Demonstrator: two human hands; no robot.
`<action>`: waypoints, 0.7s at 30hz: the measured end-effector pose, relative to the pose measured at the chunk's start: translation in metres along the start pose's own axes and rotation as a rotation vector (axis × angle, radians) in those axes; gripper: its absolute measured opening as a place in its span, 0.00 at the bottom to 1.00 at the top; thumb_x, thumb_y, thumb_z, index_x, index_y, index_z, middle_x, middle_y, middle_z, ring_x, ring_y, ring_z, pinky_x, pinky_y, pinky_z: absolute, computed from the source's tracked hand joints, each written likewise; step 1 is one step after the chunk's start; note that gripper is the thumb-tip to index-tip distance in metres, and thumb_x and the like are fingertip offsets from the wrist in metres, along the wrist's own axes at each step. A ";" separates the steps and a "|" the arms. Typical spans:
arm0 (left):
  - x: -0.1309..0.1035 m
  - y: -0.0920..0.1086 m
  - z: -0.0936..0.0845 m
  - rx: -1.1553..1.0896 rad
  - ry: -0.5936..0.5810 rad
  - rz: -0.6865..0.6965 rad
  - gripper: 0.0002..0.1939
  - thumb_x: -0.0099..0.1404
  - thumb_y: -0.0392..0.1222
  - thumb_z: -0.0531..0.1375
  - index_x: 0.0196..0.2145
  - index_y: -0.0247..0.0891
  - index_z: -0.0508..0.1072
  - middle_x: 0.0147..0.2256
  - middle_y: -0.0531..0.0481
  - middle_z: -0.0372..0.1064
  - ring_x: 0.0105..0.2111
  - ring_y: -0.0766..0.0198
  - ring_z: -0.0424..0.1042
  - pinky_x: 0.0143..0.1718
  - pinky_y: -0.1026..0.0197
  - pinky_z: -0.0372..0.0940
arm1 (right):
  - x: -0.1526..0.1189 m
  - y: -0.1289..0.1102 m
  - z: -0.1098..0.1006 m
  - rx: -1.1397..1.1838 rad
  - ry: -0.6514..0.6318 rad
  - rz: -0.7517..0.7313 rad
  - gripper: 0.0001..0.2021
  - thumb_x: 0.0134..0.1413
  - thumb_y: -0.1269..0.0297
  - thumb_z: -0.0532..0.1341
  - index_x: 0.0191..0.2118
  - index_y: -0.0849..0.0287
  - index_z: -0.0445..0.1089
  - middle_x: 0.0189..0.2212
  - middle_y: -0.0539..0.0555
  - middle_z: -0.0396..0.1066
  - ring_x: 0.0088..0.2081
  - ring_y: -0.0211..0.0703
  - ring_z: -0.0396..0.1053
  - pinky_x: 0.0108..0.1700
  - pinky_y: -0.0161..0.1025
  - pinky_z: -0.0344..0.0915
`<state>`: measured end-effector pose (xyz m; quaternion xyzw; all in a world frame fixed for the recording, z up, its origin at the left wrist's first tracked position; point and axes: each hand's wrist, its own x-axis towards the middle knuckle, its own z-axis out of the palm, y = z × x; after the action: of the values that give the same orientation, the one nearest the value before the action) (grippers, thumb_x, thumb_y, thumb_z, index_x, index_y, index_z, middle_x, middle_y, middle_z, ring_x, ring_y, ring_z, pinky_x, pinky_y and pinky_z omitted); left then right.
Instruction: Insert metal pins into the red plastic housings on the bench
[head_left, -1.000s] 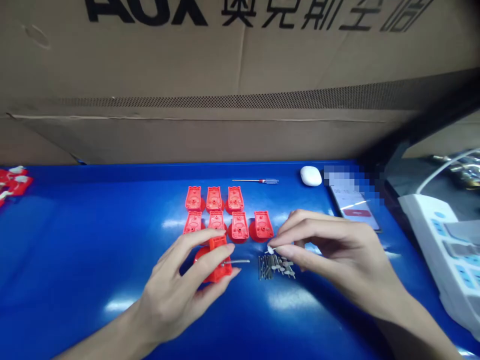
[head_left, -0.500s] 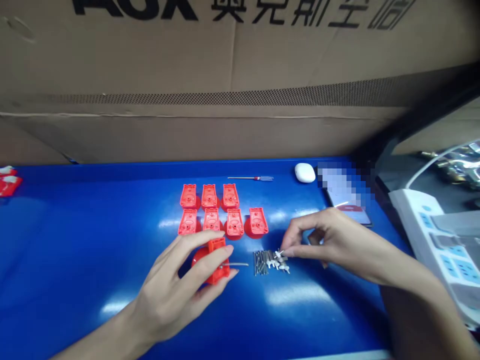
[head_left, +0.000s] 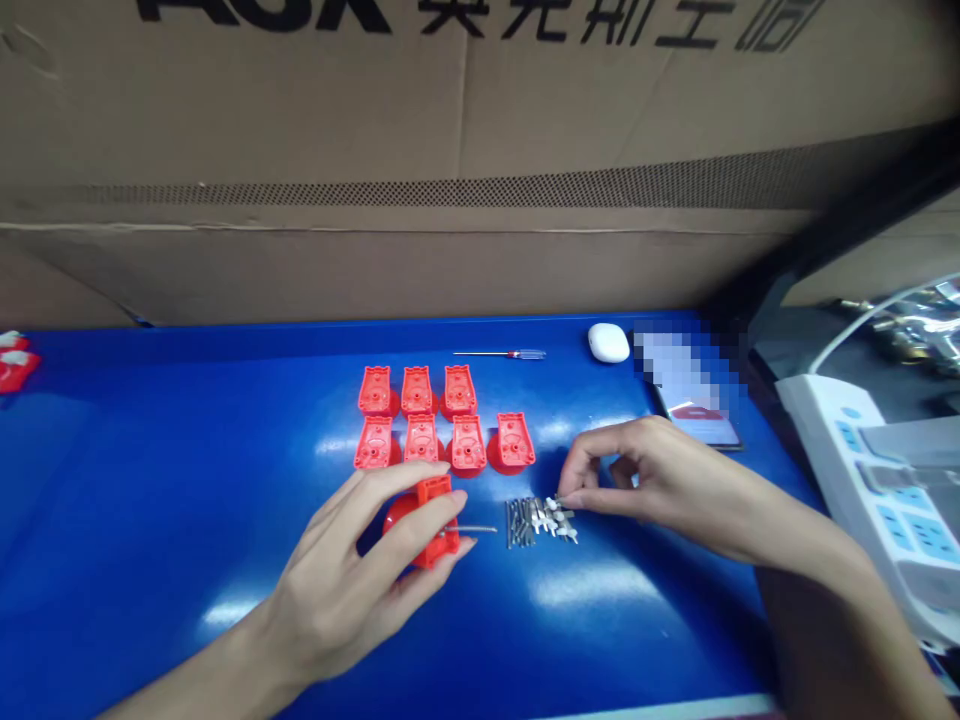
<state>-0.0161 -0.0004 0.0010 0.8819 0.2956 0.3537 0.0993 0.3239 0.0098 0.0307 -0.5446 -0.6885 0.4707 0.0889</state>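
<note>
My left hand (head_left: 352,570) is closed round a red plastic housing (head_left: 437,545) that lies tipped on its side. A thin metal pin (head_left: 476,528) sticks out of the housing to the right. To the right of the pin's tip lies a small pile of dark metal pins (head_left: 517,522) and small white-and-metal pieces (head_left: 555,520). My right hand (head_left: 622,468) pinches one of these small pieces at the pile's upper right edge, thumb and forefinger together; its fingertips cover most of it. Behind the left hand stand several red housings (head_left: 468,445) in two rows, hollow sides showing.
A small screwdriver (head_left: 517,354) lies behind the housings on the blue table (head_left: 187,480). At the back right are a white rounded case (head_left: 608,343) and a phone (head_left: 697,410). A white power strip (head_left: 862,460) lies at the right edge. A cardboard box (head_left: 337,130) walls off the back.
My right hand has shifted slightly left at the pile, and the white piece at its fingertips has turned or dropped lower. My left hand holds the housing as before.
</note>
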 end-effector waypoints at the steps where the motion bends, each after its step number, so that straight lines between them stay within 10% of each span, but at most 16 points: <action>1: 0.000 0.000 0.000 0.000 0.002 0.002 0.19 0.69 0.30 0.73 0.56 0.35 0.82 0.57 0.41 0.75 0.52 0.60 0.79 0.56 0.58 0.76 | 0.000 0.001 0.000 -0.009 0.002 -0.001 0.10 0.66 0.52 0.70 0.38 0.50 0.84 0.37 0.49 0.84 0.36 0.43 0.80 0.38 0.38 0.69; 21: 0.001 0.000 0.001 -0.006 -0.022 0.017 0.18 0.70 0.30 0.71 0.57 0.36 0.81 0.57 0.40 0.75 0.51 0.59 0.80 0.52 0.56 0.77 | -0.009 0.001 0.009 -0.053 0.061 0.002 0.08 0.68 0.52 0.70 0.40 0.48 0.84 0.40 0.48 0.84 0.37 0.42 0.79 0.39 0.38 0.69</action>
<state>-0.0152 0.0007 0.0012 0.8878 0.2862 0.3456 0.1020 0.3222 -0.0024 0.0292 -0.5614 -0.6973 0.4353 0.0950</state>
